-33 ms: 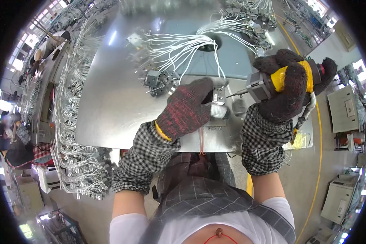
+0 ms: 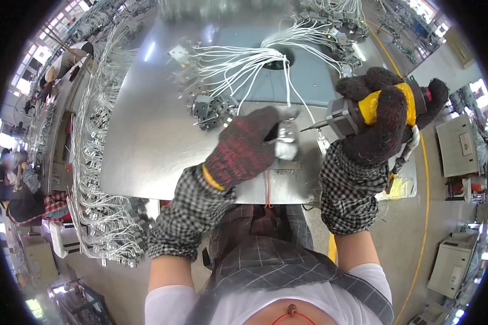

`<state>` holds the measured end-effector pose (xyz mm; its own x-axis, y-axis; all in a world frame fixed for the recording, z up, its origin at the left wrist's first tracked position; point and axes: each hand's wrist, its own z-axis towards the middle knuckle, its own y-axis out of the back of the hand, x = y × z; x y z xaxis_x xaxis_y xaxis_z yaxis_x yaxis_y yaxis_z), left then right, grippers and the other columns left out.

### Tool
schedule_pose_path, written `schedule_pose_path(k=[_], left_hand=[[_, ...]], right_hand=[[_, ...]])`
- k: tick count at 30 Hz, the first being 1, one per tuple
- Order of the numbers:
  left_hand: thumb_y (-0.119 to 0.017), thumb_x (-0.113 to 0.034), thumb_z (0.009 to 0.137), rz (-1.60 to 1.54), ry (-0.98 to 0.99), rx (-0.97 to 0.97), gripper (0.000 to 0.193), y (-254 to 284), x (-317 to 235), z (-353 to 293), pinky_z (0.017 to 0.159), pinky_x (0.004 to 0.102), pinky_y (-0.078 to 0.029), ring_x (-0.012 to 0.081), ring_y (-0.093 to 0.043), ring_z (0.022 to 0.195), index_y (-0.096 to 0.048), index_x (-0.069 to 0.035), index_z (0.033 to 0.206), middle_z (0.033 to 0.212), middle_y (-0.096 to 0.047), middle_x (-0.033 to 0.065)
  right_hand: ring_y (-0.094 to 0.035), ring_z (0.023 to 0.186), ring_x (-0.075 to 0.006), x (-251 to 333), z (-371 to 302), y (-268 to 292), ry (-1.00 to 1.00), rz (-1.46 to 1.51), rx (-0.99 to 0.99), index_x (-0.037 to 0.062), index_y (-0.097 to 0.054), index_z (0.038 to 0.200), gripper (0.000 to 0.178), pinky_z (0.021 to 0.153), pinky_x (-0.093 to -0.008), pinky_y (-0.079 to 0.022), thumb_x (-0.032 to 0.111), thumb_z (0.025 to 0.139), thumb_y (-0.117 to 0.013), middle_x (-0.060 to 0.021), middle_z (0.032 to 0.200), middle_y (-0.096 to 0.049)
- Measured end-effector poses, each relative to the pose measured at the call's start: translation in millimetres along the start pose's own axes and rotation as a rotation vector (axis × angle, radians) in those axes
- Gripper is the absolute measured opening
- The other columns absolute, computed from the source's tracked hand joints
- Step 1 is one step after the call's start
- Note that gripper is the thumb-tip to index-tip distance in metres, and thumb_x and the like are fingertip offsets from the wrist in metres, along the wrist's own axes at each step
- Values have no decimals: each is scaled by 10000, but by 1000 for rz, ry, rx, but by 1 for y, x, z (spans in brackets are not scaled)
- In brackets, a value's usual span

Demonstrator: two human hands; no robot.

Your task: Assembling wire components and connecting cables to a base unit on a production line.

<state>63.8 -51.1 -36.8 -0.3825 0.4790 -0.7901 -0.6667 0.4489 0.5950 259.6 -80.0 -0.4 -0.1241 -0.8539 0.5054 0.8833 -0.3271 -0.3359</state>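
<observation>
My left hand [image 2: 244, 145], in a dark red-black knit glove, is at a small metal fixture [image 2: 288, 129] near the front of the metal table. Its fingers curl in at the fixture, with a white-wrapped tip [image 2: 286, 151] beside it; what they pinch is blurred and partly hidden. In a dark glove, my right hand [image 2: 393, 111] wraps round a power screwdriver [image 2: 342, 116] banded with yellow tape. The screwdriver's thin bit points left, its tip just right of the fixture and apart from it. Below the bit, a small metal part [image 2: 322, 142] hangs on a white wire.
White wires [image 2: 244, 59] fan out from a round hole [image 2: 281, 58] in the table [image 2: 141, 135]. Metal parts [image 2: 209, 108] cluster left of the fixture. Bundles of wired parts [image 2: 100, 216] hang along the left. People work at the far left; cabinets [image 2: 458, 143] stand right.
My left hand has shifted slightly left. The small wired metal part right of the fixture, a blur before, now shows sharply, its wire slanting to the right. The screwdriver has barely moved.
</observation>
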Motion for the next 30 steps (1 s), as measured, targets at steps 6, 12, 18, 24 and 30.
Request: schedule_pose_path(k=[6,12,18,24,30], left_hand=[[-792,-411,741,-185,74,28,622,-8,51,-2,761,367,-536,245,-692,834,-599,-116,1255,943,-691,141],[-786,-301,763,44,89,66,542,-7,18,-4,745,356,-545,242,-710,845,-602,-47,1206,957,-702,153],[-779,-456,750,135,45,-3,612,-14,24,-9,729,390,-538,296,-699,849,-594,-154,1249,917,-706,113],[-713,-395,833,326,-6,48,467,10,1,-9,759,413,-537,288,-687,928,-609,-156,1221,975,-692,115],[-501,-260,937,1005,-136,158,270,11,34,2,761,438,-544,300,-678,927,-694,-103,1044,997,-683,133]], right_hand=[[-649,682,-264,6,-13,-17,-133,128,-2,221,-255,1452,727,613,-434,-590,121,863,-671,-156,903,-639],[-639,742,-236,8,-20,-33,-150,479,3,244,-273,1462,775,624,-463,-584,18,839,-675,-148,950,-624],[-660,886,-243,17,-24,-24,-317,219,76,204,-269,1458,772,705,-479,-611,31,846,-707,-153,1019,-615],[-683,855,-249,-2,-32,-13,-61,-66,256,178,-250,1456,748,723,-432,-622,63,871,-702,-170,1049,-639],[-670,855,-239,14,-34,-27,-188,-134,178,222,-251,1462,768,712,-429,-615,31,864,-693,-151,1021,-629]])
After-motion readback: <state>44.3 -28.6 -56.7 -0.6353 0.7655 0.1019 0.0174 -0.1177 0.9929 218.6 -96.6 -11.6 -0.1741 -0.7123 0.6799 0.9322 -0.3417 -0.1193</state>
